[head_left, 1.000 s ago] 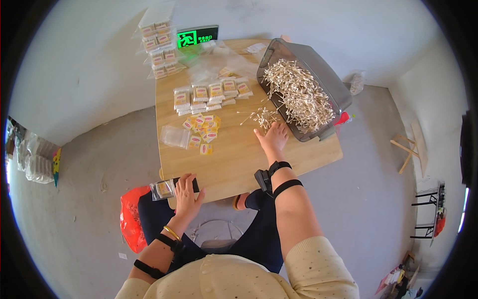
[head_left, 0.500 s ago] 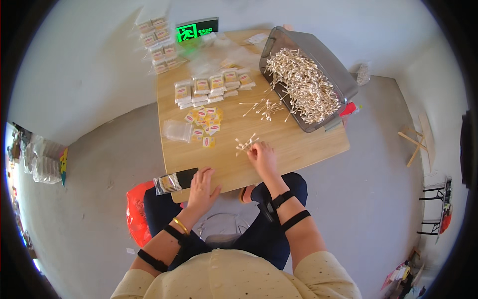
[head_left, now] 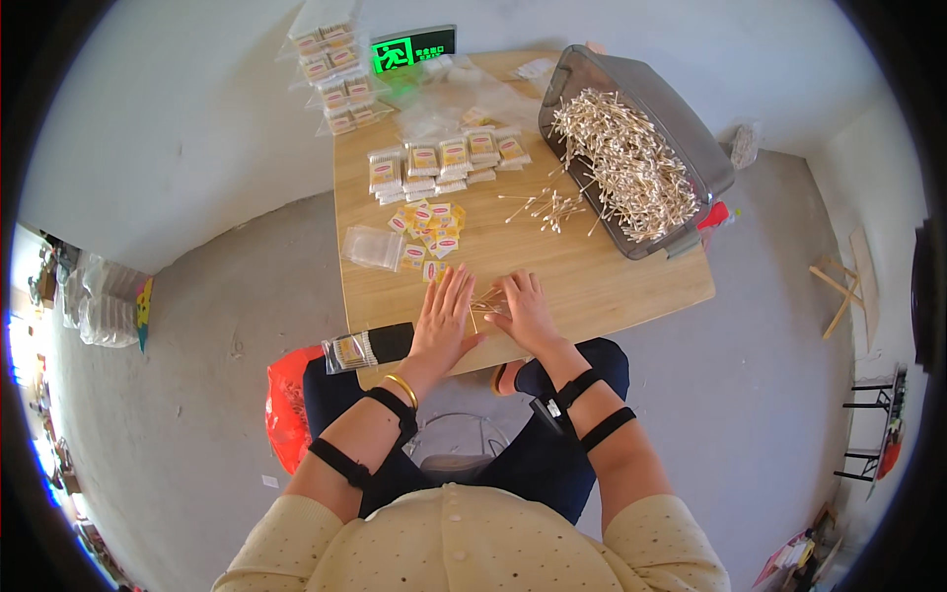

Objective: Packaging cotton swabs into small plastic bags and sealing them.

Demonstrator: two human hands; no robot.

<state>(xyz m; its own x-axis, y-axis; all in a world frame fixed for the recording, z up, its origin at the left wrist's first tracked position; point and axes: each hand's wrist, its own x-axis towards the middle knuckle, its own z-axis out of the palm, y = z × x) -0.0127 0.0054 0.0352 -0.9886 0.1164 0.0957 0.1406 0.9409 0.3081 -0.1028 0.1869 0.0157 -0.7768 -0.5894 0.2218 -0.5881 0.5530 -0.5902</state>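
Note:
A small loose bunch of cotton swabs [head_left: 486,300] lies on the table between my two hands. My left hand [head_left: 441,318] is open, its fingers stretched forward along the left side of the swabs. At their right side is my right hand [head_left: 528,314], thumb apart from the slightly bent fingers and fingertips down near the swabs; it is open too. To the left of my left hand, a clear bag of swabs [head_left: 347,352] lies beside a flat black piece [head_left: 393,342] at the table's near left edge.
A grey bin [head_left: 712,178] lies tipped at the back right, with a heap of swabs [head_left: 631,168] inside and strays [head_left: 552,209] before it. Printed cards [head_left: 430,229], empty clear bags [head_left: 373,248] and rows of filled packs [head_left: 444,160] occupy the table's left half.
My left hand has moved right and forward from beside the black piece to the swabs. My right hand has opened out beside the bunch, which now lies nearer me. The view has shifted slightly.

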